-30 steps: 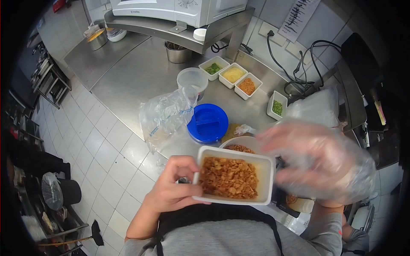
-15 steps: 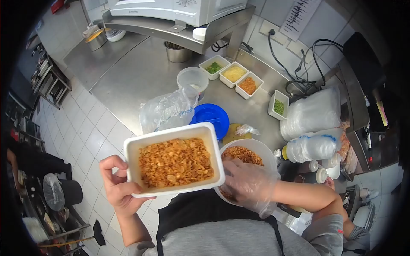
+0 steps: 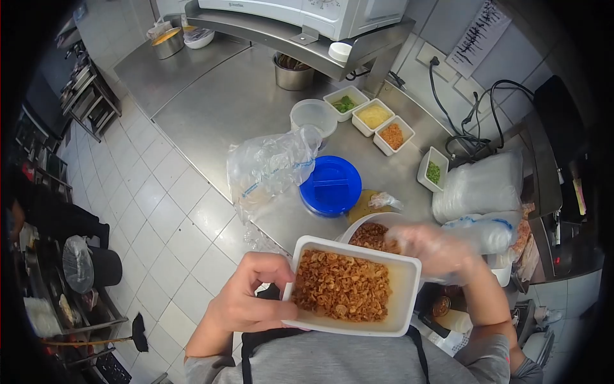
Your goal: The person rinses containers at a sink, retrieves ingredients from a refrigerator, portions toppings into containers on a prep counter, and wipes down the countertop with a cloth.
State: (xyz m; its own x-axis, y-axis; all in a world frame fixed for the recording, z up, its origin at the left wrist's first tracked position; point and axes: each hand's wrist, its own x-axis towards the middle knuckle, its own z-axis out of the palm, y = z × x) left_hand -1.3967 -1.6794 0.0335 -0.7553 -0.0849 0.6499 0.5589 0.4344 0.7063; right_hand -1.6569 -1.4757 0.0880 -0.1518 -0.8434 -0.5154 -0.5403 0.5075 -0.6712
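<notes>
My left hand grips the left end of a white rectangular tub, held tilted in front of my chest. Brown crispy flakes, like fried onion, lie in it. Behind it stands a round tub with similar, darker flakes, partly hidden by the white tub. My right hand, in a clear plastic glove, is at the right side of the round tub. Motion blurs its fingers, so I cannot see whether they hold anything.
A blue lid, a clear plastic bag and a clear bucket are on the steel counter. Small white tubs of greens, yellow shreds, orange bits and chopped green stand behind.
The white tub has moved right and down with my left hand, now partly covering the round tub. My right hand has lifted out of the flakes and shifted right. The view has shifted.
</notes>
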